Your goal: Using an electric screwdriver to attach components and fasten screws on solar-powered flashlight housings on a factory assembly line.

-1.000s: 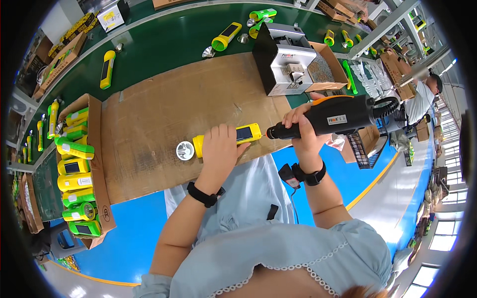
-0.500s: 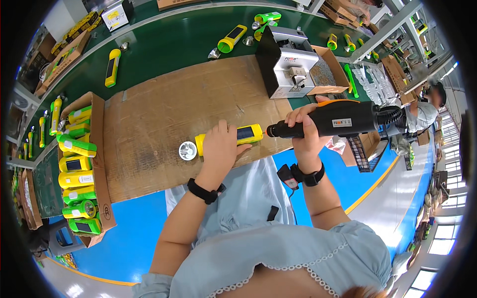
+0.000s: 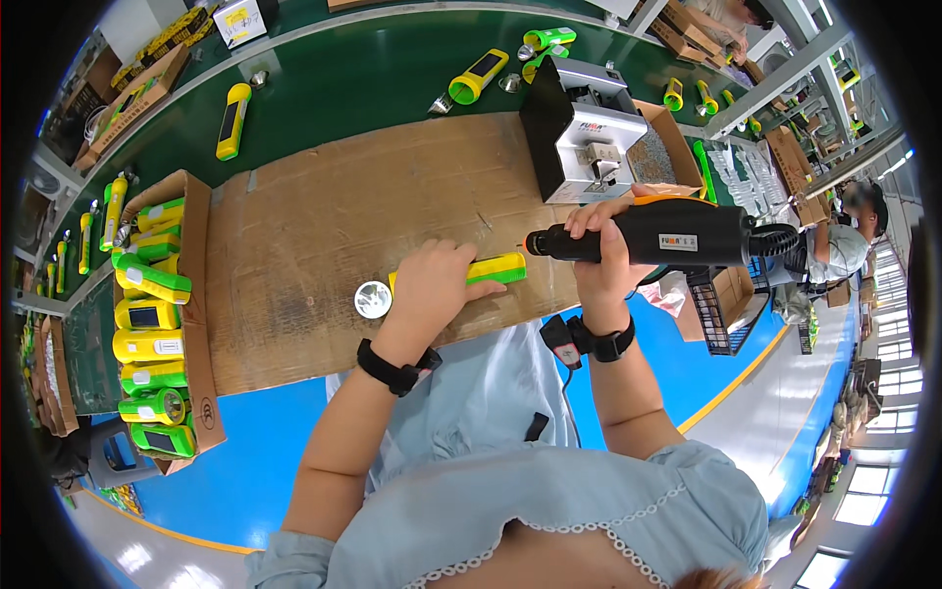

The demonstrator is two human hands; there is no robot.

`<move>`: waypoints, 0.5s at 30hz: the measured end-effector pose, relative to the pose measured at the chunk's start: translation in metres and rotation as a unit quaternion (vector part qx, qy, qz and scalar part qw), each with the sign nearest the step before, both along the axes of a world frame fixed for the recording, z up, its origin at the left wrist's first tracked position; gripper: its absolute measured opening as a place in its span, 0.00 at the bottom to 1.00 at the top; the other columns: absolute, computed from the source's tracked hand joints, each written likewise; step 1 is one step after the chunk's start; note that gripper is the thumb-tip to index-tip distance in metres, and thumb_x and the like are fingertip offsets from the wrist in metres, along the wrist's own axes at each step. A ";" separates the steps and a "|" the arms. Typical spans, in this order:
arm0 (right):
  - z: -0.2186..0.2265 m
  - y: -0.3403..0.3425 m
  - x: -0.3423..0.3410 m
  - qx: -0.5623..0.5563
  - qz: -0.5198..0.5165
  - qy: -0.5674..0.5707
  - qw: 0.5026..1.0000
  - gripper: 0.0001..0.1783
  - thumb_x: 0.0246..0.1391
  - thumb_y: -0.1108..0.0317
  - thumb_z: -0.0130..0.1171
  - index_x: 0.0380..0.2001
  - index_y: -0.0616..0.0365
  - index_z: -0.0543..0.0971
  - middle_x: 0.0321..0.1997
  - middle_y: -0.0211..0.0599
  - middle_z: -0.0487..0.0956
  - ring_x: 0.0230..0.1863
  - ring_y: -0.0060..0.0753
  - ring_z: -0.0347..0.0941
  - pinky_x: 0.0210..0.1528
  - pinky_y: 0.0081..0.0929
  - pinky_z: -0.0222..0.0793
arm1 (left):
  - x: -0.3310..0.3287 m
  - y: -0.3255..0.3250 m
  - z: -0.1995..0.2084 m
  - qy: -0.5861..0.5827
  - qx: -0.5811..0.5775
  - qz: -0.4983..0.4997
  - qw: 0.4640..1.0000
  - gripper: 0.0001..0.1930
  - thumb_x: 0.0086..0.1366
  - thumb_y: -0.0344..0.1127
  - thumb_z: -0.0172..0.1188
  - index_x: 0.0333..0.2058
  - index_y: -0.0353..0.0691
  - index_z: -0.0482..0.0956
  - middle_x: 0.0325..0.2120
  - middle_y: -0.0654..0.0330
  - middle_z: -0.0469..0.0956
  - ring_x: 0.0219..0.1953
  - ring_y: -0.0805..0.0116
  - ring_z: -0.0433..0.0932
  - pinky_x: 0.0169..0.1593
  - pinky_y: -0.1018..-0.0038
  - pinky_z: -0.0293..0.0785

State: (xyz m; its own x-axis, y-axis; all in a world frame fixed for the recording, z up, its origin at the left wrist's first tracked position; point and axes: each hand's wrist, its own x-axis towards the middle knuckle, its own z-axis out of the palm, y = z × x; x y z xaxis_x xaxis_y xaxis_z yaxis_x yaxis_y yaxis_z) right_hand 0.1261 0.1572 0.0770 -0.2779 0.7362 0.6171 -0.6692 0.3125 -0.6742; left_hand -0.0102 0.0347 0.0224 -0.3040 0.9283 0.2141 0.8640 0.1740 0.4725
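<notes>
My left hand (image 3: 435, 287) is closed over a yellow and green flashlight (image 3: 505, 268) lying on the cardboard sheet (image 3: 324, 216). Its yellow-green side shows now, and my palm hides its middle. Beside its left end, a silver reflector head (image 3: 373, 299) faces up. My right hand (image 3: 604, 245) grips a black electric screwdriver (image 3: 687, 236), held level. The tool's tip points left at the flashlight's right end, with a small gap between them.
A silver screw feeder (image 3: 587, 137) stands at the cardboard's far right, beside a box of screws (image 3: 653, 157). At left, an open carton (image 3: 199, 324) holds several flashlights. More flashlights (image 3: 478, 77) lie on the green belt (image 3: 334, 93). A co-worker (image 3: 852, 240) sits at far right.
My left hand has rolled the flashlight, so its dark panel no longer shows and a green side does. The view has shifted slightly; the screwdriver stays near the flashlight's right end.
</notes>
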 end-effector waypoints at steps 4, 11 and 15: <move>-0.003 0.000 0.001 -0.004 -0.002 -0.007 1.000 0.27 0.51 0.79 0.54 0.53 0.64 0.58 0.26 0.37 0.70 0.25 0.30 0.70 0.33 0.33 0.70 | -0.001 0.000 0.002 -0.005 -0.014 -0.002 1.000 0.25 0.46 0.60 0.64 0.28 0.41 0.79 0.24 0.56 0.74 0.31 0.56 0.75 0.34 0.63 0.70; -0.002 -0.006 0.008 0.002 0.029 -0.010 1.000 0.26 0.50 0.81 0.52 0.52 0.63 0.58 0.24 0.37 0.70 0.23 0.30 0.69 0.32 0.32 0.69 | 0.002 -0.004 -0.001 0.013 -0.009 0.002 1.000 0.25 0.46 0.58 0.66 0.31 0.40 0.78 0.24 0.55 0.73 0.31 0.56 0.73 0.34 0.63 0.69; -0.002 -0.007 0.017 0.002 0.045 -0.039 0.998 0.25 0.49 0.82 0.50 0.51 0.63 0.58 0.23 0.37 0.70 0.23 0.30 0.69 0.32 0.30 0.69 | 0.019 -0.010 -0.004 0.076 0.004 0.026 0.997 0.28 0.43 0.57 0.66 0.36 0.41 0.76 0.29 0.56 0.71 0.35 0.57 0.71 0.36 0.65 0.67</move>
